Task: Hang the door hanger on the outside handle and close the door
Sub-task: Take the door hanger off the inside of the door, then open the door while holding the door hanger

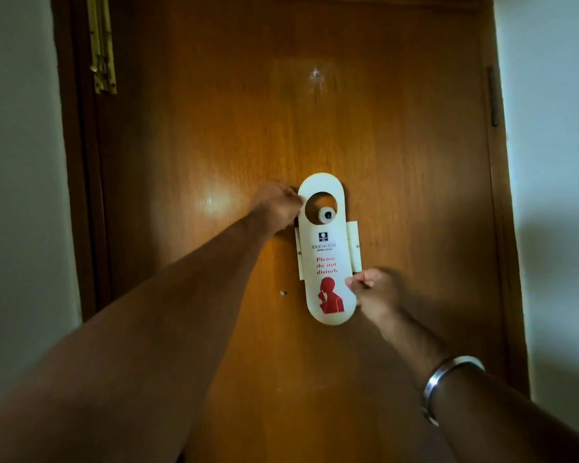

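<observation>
A white door hanger with red "Please do not disturb" print and a red figure lies flat against the brown wooden door. A small round metal knob shows through the lower part of its round hole. My left hand grips the hanger's upper left edge beside the hole. My right hand pinches the hanger's lower right edge. A pale plate on the door sticks out from behind the hanger on both sides.
A brass latch hangs at the door's upper left, by the dark frame. A peephole sits high in the middle of the door. White walls flank the door. A metal bangle circles my right wrist.
</observation>
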`<state>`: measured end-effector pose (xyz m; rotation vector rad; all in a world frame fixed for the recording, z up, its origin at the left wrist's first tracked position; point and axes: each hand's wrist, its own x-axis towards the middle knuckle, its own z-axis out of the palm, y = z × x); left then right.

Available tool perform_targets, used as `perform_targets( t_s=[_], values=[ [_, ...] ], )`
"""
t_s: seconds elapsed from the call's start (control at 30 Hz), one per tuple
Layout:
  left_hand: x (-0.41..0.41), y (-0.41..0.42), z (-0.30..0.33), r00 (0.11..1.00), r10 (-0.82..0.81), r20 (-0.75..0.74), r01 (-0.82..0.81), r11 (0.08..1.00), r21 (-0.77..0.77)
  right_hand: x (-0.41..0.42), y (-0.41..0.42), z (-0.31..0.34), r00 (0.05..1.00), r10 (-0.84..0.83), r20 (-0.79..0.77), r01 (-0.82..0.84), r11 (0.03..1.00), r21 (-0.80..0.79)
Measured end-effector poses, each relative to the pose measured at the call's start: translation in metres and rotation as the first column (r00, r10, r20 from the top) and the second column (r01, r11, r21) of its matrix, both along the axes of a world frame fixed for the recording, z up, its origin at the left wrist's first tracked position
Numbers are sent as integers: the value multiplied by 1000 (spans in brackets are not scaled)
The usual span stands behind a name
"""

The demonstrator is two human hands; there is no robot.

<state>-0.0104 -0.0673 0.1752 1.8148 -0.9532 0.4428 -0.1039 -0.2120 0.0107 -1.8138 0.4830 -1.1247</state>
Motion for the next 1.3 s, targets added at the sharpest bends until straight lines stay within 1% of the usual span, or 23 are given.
perform_targets(
  t_s=[0.07, 0.1, 0.17, 0.23, 0.3, 0.43, 0.5, 0.6, 0.7, 0.8, 0.83, 0.87, 0.93, 0.97, 1.07, 1.1, 1.17, 1.23, 1.3],
  values=[
    [1, 11, -3, 993, 44, 114, -44, 999, -5, -9, 2, 7, 997, 55, 62, -55, 998, 2],
    [1, 18, -8, 987, 55, 154, -55, 998, -7, -12, 5, 6, 994, 93, 60, -93, 996, -7],
    [2, 36, -26, 988, 2, 154, 5, 999, -45, -16, 16, -2, 984, 178, 28, -178, 984, -9],
    [1, 56, -58, 995, -87, 44, 92, 988, -123, -18, 32, -21, 970, 243, 0, -243, 970, -6],
    [1, 77, -100, 986, -158, -58, 145, 971, -188, -15, 52, -46, 958, 286, -10, -286, 958, -8],
    [1, 119, -196, 960, -226, -166, 195, 963, -187, 4, 95, -109, 917, 384, -107, -383, 923, 33],
    [3, 141, -233, 950, -236, -205, 185, 954, -236, 15, 114, -140, 893, 426, -144, -422, 905, 62],
    [7, 176, -272, 937, -182, -300, 75, 940, -334, 26, 145, -174, 852, 485, -199, -477, 874, 87],
    [8, 211, -298, 919, -225, -324, 52, 884, -464, 37, 176, -206, 828, 510, -235, -502, 860, 97],
    [5, 236, -304, 937, -216, -275, 30, 834, -551, 41, 199, -229, 796, 498, -345, -519, 854, 36],
    [3, 241, -303, 941, -218, -257, 35, 821, -570, 42, 206, -237, 759, 492, -426, -546, 838, -4],
    [1, 248, -303, 945, -211, -251, 29, 816, -577, 46, 216, -247, 701, 482, -526, -585, 810, -37],
    [-3, 260, -304, 961, -147, -234, -14, 820, -572, 55, 240, -267, 597, 362, -716, -623, 772, -129],
    [-6, 264, -304, 967, -119, -227, -32, 824, -566, 60, 248, -277, 586, 289, -757, -623, 758, -192],
    [-7, 280, -313, 950, -92, -298, -97, 820, -564, 72, 278, -306, 597, 128, -792, -576, 755, -312],
    [-6, 284, -316, 944, -90, -317, -108, 823, -558, 73, 284, -316, 616, 69, -785, -554, 746, -369],
    [-8, 291, -318, 951, -98, -293, -82, 835, -544, 73, 292, -336, 647, -12, -762, -509, 738, -443],
    [-17, 291, -315, 966, -98, -240, -43, 852, -521, 71, 293, -349, 647, -20, -762, -489, 756, -435],
    [-22, 295, -313, 971, -74, -227, -50, 865, -499, 72, 293, -357, 616, 17, -788, -513, 767, -385]
  ],
)
